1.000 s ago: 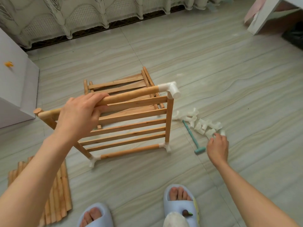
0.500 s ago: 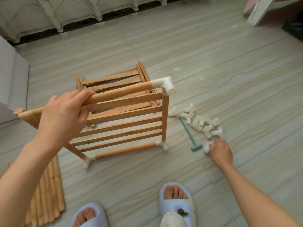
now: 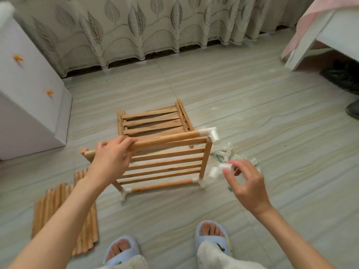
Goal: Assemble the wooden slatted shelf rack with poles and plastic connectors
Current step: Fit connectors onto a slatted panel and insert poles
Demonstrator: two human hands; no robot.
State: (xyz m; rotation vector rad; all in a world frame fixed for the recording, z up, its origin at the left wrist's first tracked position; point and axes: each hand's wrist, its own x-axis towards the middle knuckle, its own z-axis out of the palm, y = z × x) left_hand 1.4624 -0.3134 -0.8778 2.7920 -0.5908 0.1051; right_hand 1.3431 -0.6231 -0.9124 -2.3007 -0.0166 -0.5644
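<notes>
A: Do you see any writing, any brand or label?

B: I can read nothing on the wood or on the plastic parts; the picture is also a little blurred.

A: Where is the rack, and how does it lie?

B: The half-built rack (image 3: 165, 162) stands on the tiled floor (image 3: 252, 123) in front of the slippers (image 3: 212, 237); its slatted panel is tilted up toward the person; the slats and the top pole (image 3: 165, 140) run left to right, slightly rising to the right; a white corner connector (image 3: 210, 133) sits on the right end of this pole; the left end is bare.

A: And the hands?

B: The left hand (image 3: 112, 154) is curled over the top pole and grasps it near its left end; the right hand (image 3: 246, 181) pinches a white plastic connector (image 3: 219, 169) in its fingertips, just beside the right upright; the loose connectors (image 3: 226, 151) lie on the floor behind it.

A: Other wood?

B: A second slatted panel (image 3: 153, 123) lies flat behind the rack; a bundle of poles (image 3: 66, 216) lies at the left.
</notes>
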